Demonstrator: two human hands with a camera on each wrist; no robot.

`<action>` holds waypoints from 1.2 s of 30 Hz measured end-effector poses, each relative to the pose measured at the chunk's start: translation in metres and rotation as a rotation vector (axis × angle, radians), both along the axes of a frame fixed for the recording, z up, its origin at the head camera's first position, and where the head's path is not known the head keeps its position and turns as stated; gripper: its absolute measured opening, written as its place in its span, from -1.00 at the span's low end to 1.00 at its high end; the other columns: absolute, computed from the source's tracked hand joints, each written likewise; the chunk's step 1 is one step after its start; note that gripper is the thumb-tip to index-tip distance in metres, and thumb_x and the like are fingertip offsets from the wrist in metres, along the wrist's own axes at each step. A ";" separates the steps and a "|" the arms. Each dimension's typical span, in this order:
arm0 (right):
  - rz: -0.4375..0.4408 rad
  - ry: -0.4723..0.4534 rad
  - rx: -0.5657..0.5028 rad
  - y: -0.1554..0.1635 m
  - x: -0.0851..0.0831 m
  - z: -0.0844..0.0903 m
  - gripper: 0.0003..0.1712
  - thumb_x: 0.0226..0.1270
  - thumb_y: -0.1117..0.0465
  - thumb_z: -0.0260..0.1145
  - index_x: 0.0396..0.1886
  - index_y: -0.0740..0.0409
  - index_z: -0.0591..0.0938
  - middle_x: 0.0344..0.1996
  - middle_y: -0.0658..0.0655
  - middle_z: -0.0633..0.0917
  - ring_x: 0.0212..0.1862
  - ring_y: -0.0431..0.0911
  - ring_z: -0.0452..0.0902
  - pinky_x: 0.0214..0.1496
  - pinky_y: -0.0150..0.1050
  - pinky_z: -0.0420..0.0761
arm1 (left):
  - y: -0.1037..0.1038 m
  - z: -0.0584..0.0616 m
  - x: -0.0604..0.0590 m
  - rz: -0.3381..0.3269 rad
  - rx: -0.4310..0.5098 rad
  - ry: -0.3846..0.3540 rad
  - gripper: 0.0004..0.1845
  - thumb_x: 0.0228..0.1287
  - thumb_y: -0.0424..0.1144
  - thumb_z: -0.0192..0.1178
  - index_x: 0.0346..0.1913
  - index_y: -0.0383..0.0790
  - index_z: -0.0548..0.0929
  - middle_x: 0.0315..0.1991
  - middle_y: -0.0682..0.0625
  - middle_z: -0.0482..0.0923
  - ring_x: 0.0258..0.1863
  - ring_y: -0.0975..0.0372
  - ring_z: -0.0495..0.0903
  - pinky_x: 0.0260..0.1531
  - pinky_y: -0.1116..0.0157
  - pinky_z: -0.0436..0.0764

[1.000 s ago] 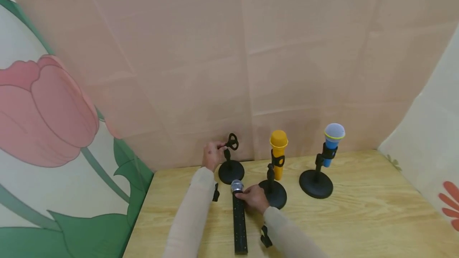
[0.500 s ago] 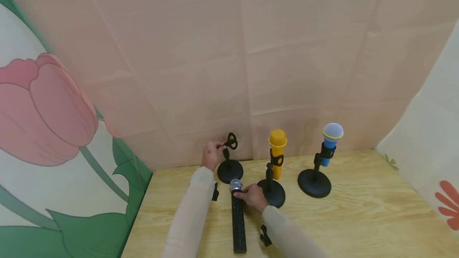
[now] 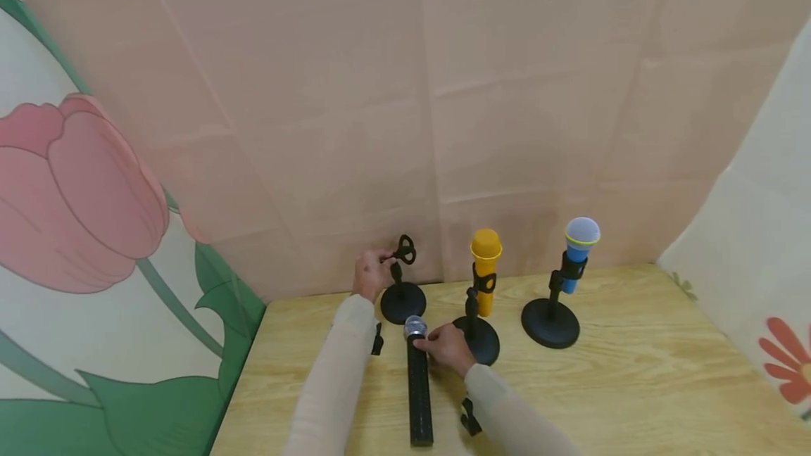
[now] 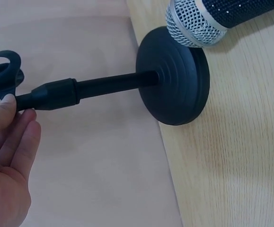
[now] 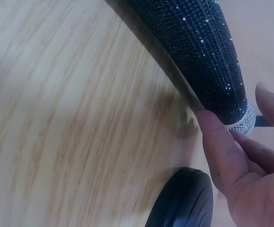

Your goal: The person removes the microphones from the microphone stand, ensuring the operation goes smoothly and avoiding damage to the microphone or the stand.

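One yellow microphone (image 3: pixel 486 252), one blue microphone (image 3: pixel 578 253): clipped to stands (image 3: pixel 550 322).
Left hand (image 3: pixel 370 273): fingers pinch leftmost stand (image 3: pixel 405 305) below its clip (image 4: pixel 2 82).
Right hand (image 3: pixel 450 347): fingers against black microphone (image 3: pixel 418 389); grip unclear.
Black microphone: before leftmost stand on the worktop (image 3: pixel 633 364).

A decorated corner, room type unclear: creased pinkish-beige sheeting (image 3: pixel 317 104) covers the far side, white pink-tulip-printed sheeting (image 3: pixel 82 203) the left, white red-flowered sheeting (image 3: pixel 760 231) the right, around a pale wood-grain tabletop (image 3: pixel 633 385).

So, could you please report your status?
Left hand pinches black round-based stand. Right hand touches glittery black microphone, silver mesh head. Possible snag: second black stand's base.
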State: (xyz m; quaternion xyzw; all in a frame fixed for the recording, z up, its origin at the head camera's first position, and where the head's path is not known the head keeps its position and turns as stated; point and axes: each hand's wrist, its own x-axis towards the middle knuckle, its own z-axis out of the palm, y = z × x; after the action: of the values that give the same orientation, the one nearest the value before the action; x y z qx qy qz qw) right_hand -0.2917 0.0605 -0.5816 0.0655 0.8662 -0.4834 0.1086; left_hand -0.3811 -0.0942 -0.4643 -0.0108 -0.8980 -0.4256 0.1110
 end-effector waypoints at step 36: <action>0.266 0.225 0.050 0.098 0.029 0.066 -0.55 0.27 0.04 0.47 -0.07 0.35 0.74 -0.18 0.21 0.76 -0.22 -0.03 0.70 -0.16 -0.06 0.70 | 0.012 -0.016 0.039 -0.365 -0.064 0.135 -0.64 0.32 -0.16 0.36 0.08 -0.29 0.72 -0.05 -0.12 0.73 -0.12 0.16 0.73 -0.14 0.29 0.68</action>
State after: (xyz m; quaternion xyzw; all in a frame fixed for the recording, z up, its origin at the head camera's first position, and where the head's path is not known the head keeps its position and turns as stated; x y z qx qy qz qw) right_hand -0.2626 0.1586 -0.5155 -0.1014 0.8857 -0.4472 0.0721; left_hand -0.3422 -0.0823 -0.4807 -0.2057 -0.8848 -0.4080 0.0916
